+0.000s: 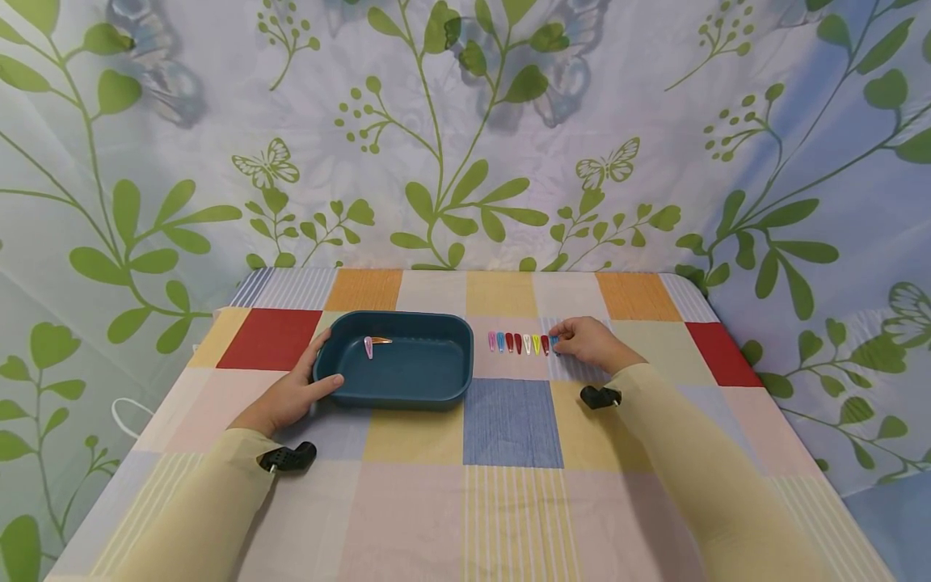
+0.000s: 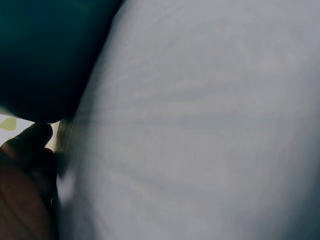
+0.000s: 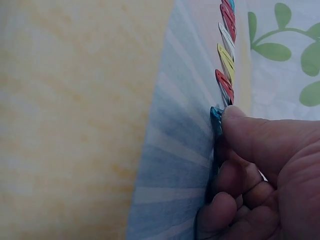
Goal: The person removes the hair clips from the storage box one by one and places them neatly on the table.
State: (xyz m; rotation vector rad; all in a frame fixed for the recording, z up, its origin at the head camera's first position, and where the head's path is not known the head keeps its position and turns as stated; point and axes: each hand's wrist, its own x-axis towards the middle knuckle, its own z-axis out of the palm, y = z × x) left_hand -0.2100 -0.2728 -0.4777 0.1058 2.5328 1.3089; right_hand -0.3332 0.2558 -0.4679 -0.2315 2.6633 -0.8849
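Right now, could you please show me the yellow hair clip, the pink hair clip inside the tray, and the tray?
Yellow hair clip [image 3: 226, 60], right wrist view, middle of its body.
Pink hair clip [image 1: 368, 348], head view, its middle.
Tray [image 1: 412, 374], head view, bare inside floor.

The tray [image 1: 414, 377] stands on the table [image 1: 407, 517], the left hand [image 1: 291, 398] touching it at eight o'clock. Inside, two hair clips [image 1: 368, 349] lie towards ten o'clock. Just beside the tray, at three o'clock, a row of clips [image 1: 519, 343] runs sideways, the right hand [image 1: 591, 341] at its three-o'clock end. Beyond the table, at twelve o'clock, hangs a curtain [image 1: 502, 194].
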